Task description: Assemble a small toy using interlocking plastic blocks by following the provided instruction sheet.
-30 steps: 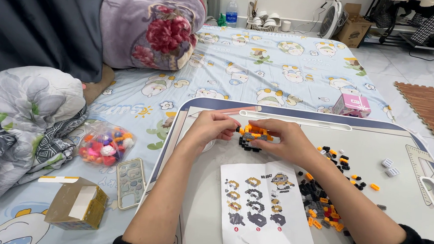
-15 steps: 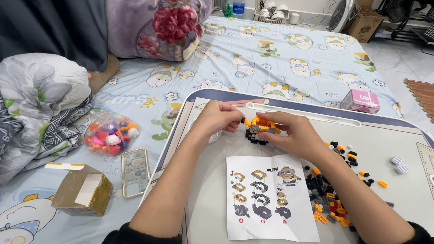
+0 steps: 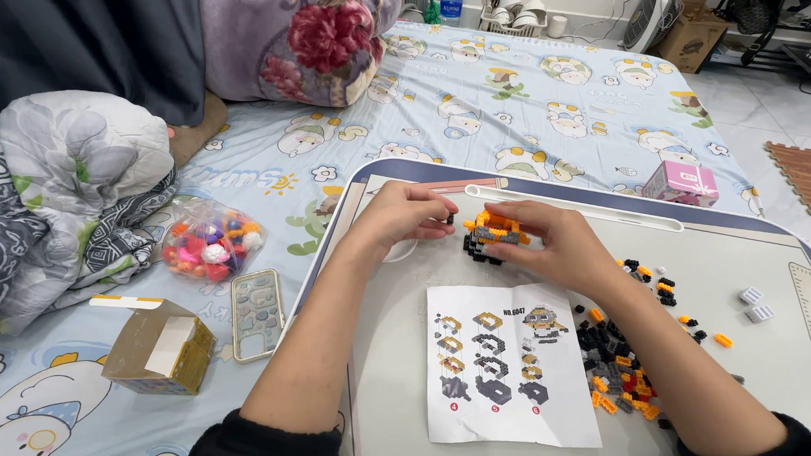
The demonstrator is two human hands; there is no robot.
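Observation:
My right hand (image 3: 548, 240) grips a small orange-and-black brick model (image 3: 491, 237) that rests on the white lap table (image 3: 764, 441). Just left of the model, my left hand (image 3: 406, 214) pinches a tiny black brick (image 3: 449, 218) between thumb and finger. A white instruction sheet (image 3: 505, 363) with pictured build steps lies in front of me, below both hands. A pile of loose black, orange and red bricks (image 3: 616, 359) sits to the right of the sheet, partly behind my right forearm.
Two grey bricks (image 3: 751, 304) lie further right on the table. A pink box (image 3: 682, 182) sits beyond the table's far edge. On the bedsheet at left lie a bag of colourful pieces (image 3: 206, 241), a phone case (image 3: 256, 313) and an open cardboard box (image 3: 161, 345).
The view has shifted so the hands and model sit a little lower in the picture. My left hand has drawn slightly away from the model, with a tiny black brick now showing at its fingertips.

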